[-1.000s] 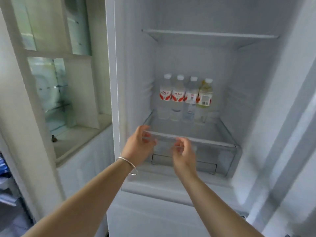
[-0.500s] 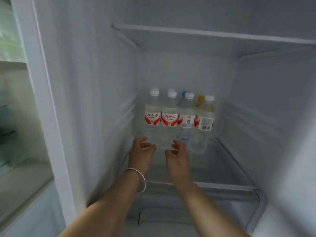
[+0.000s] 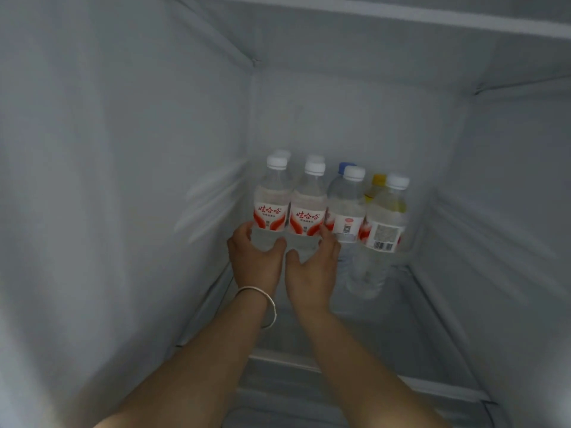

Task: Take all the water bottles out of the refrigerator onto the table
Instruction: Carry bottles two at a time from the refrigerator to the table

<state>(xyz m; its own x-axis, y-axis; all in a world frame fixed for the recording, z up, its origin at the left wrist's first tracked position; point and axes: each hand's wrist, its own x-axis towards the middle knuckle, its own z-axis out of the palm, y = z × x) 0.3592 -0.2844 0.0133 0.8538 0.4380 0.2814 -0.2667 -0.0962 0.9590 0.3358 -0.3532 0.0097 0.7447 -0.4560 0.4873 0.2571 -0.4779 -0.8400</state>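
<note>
Having reached from the shelf edge to the back, the left hand (image 3: 255, 262) and right hand (image 3: 312, 270) now each curl half-closed around 1 of the 2 leftmost red-labelled water bottles (image 3: 272, 208), standing on the refrigerator shelf (image 3: 401, 319), so lifting looks imminent.

Water bottles standing at the back of the refrigerator (image 3: 92, 180)

Four clear bottles stand upright in a front row, touching side by side: the leftmost bottle (image 3: 272, 205) and second bottle (image 3: 308, 211) have white caps and red-and-white labels; the third bottle (image 3: 346, 208) and rightmost bottle (image 3: 383, 230) turn barcodes forward. Behind them show more caps, among them a blue cap (image 3: 343, 167) and a yellow cap (image 3: 378, 178).
</note>
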